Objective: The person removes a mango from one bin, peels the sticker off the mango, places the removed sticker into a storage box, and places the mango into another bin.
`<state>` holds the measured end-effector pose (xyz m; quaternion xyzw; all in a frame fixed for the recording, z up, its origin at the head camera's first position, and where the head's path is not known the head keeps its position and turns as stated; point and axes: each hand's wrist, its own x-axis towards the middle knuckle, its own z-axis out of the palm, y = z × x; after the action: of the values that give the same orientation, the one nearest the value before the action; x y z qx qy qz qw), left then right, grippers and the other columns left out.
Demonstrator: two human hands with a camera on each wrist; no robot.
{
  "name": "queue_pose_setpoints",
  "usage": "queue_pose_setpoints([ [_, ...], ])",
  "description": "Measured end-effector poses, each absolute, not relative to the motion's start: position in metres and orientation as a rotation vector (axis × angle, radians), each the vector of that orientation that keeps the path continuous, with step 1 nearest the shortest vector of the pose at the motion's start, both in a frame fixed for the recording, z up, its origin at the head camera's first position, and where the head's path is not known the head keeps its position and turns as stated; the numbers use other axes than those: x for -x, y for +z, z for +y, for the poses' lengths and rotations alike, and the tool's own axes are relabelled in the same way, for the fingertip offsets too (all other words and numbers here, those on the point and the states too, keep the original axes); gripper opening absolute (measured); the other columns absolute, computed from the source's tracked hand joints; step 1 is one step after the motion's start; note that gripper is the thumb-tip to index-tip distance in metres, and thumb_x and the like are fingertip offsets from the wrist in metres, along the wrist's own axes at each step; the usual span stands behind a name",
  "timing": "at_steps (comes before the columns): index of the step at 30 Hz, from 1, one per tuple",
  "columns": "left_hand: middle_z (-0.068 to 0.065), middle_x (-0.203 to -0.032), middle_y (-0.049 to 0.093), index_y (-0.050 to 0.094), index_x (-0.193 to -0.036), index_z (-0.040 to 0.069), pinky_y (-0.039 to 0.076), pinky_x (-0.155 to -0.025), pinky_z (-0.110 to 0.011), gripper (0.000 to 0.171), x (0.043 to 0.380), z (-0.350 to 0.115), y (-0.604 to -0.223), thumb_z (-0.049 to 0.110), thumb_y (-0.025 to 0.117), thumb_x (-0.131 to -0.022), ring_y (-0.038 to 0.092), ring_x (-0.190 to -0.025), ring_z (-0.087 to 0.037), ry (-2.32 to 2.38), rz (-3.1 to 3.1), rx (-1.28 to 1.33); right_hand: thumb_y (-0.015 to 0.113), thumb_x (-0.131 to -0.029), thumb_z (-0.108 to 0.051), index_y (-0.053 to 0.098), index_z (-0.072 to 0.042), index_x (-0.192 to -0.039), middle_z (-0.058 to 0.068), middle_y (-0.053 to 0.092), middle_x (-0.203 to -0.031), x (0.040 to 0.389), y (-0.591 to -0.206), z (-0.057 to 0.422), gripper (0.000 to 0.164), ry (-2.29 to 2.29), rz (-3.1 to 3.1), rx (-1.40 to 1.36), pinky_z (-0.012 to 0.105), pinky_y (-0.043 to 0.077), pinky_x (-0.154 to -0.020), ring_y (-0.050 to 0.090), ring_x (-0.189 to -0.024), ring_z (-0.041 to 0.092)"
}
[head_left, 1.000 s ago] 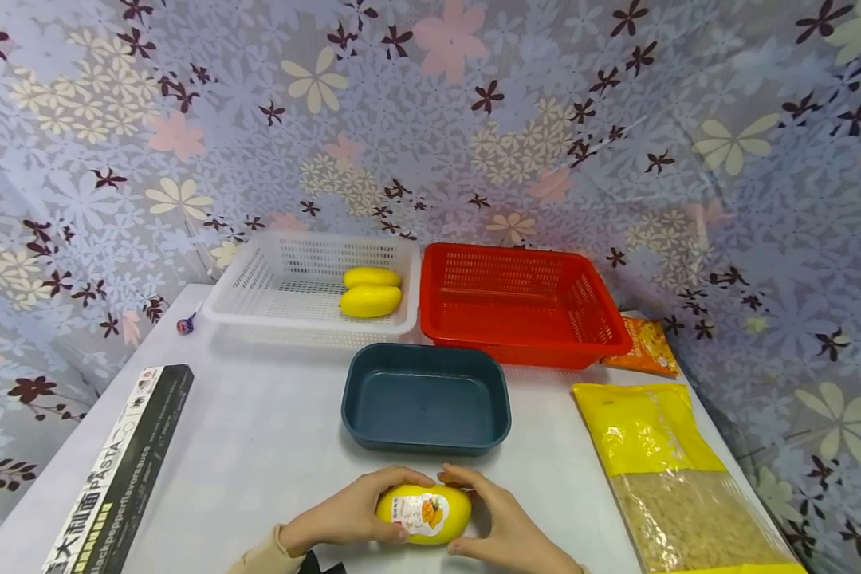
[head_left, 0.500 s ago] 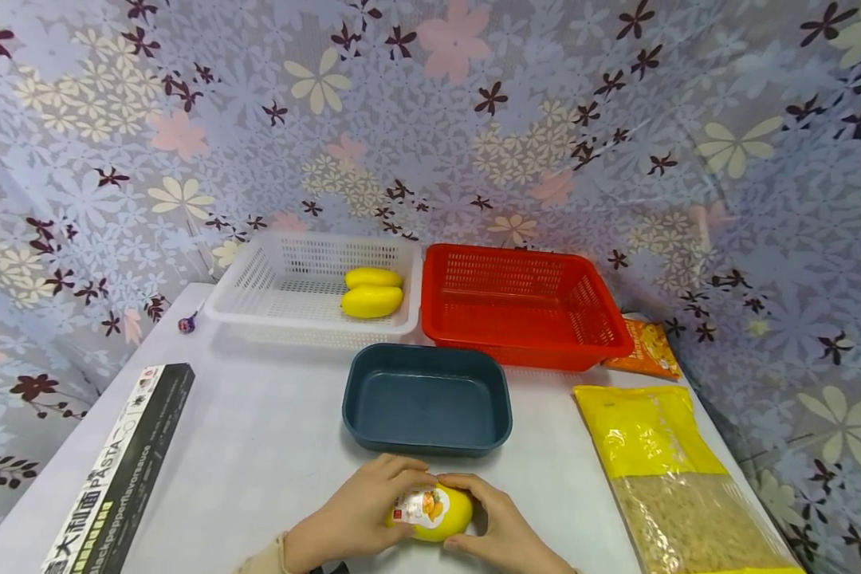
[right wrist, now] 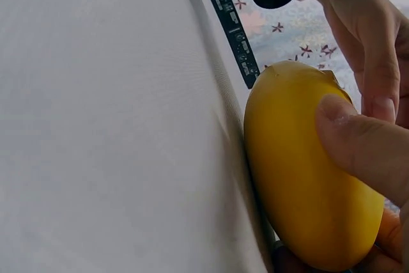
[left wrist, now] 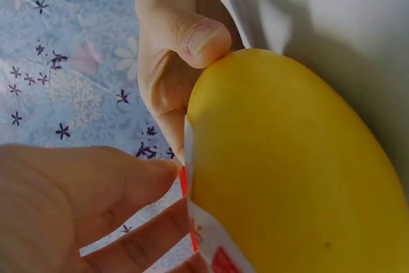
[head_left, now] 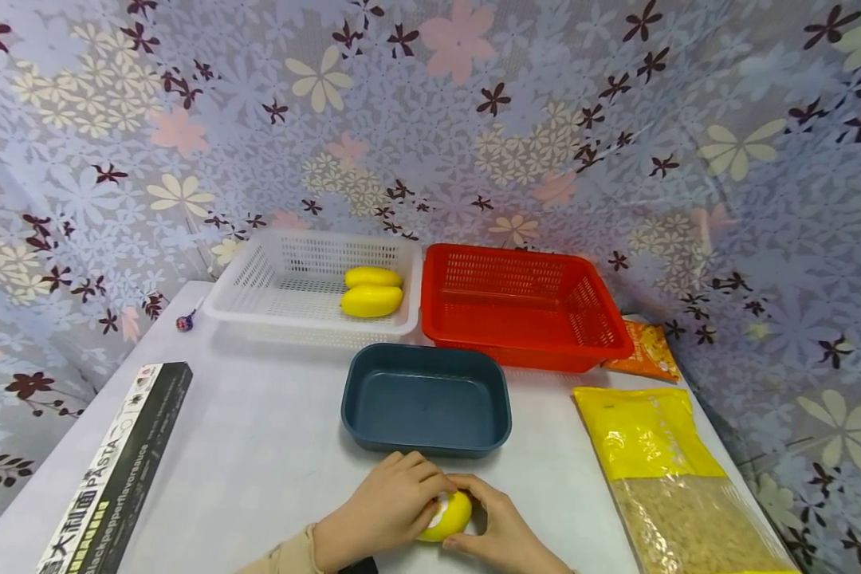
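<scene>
A yellow mango (head_left: 450,516) with a white sticker lies on the table in front of me, between my hands. My left hand (head_left: 386,507) bends its fingers over the sticker side, hiding most of the sticker in the head view. A strip of the sticker (left wrist: 220,241) shows beside those fingers in the left wrist view; whether its edge is lifted cannot be made out. My right hand (head_left: 501,526) grips the mango's other end, with its thumb (right wrist: 358,135) pressed on the skin in the right wrist view.
A dark blue bin (head_left: 426,446) stands just beyond my hands. Behind it are a white basket (head_left: 258,299) holding two mangoes (head_left: 371,301) and a red basket (head_left: 516,351). A pasta box (head_left: 125,462), lollipop (head_left: 185,322), yellow bag (head_left: 678,478) and orange packet (head_left: 649,351) lie at the sides.
My left hand has moved right and over the mango, covering the sticker that was in plain sight a second ago. My right hand has stayed at the other end.
</scene>
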<state>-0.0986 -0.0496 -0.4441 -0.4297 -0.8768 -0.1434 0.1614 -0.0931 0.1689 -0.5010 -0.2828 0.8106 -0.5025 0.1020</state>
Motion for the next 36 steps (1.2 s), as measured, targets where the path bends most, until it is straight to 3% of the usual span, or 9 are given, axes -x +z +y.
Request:
queue_pose_setpoints([
  [8, 0.01, -0.09, 0.07, 0.072, -0.098, 0.021, 0.036, -0.067, -0.014, 0.015, 0.1, -0.045, -0.444, 0.017, 0.071, -0.083, 0.057, -0.082, -0.007, -0.354, -2.457, 1.231, 0.078, -0.079, -0.036, 0.052, -0.017, -0.134, 0.001, 0.059, -0.132, 0.093, -0.499, 0.169, 0.063, -1.438, 2.408, 0.768, 0.019, 0.045, -0.101, 0.054, -0.117, 0.004],
  [21, 0.011, -0.083, 0.066, 0.071, -0.097, 0.024, 0.039, -0.068, -0.016, 0.026, 0.106, -0.04, -0.44, 0.02, 0.082, -0.073, 0.053, -0.078, -0.007, -0.248, -2.422, 1.262, 0.075, -0.083, -0.038, 0.051, -0.017, -0.134, 0.0, 0.058, -0.132, 0.093, -0.496, 0.169, 0.061, -1.385, 2.425, 0.814, 0.02, 0.045, -0.102, 0.054, -0.116, 0.005],
  [31, 0.013, -0.068, 0.058, 0.073, -0.096, 0.021, 0.022, -0.064, -0.011, 0.029, 0.114, -0.052, -0.428, -0.002, 0.069, -0.079, 0.04, -0.07, -0.004, -0.66, -2.464, 1.308, 0.072, -0.085, -0.04, 0.05, -0.02, -0.136, 0.0, 0.056, -0.135, 0.094, -0.493, 0.172, 0.059, -1.367, 2.428, 0.832, 0.018, 0.042, -0.105, 0.053, -0.121, 0.006],
  [36, 0.013, -0.079, 0.066, 0.074, -0.099, 0.021, 0.028, -0.068, -0.008, 0.027, 0.113, -0.059, -0.417, 0.0, 0.07, -0.082, 0.045, -0.073, -0.001, -0.852, -2.433, 1.351, 0.071, -0.086, -0.039, 0.049, -0.02, -0.136, 0.002, 0.057, -0.134, 0.095, -0.497, 0.171, 0.058, -1.363, 2.438, 0.93, 0.018, 0.042, -0.104, 0.054, -0.12, 0.007],
])
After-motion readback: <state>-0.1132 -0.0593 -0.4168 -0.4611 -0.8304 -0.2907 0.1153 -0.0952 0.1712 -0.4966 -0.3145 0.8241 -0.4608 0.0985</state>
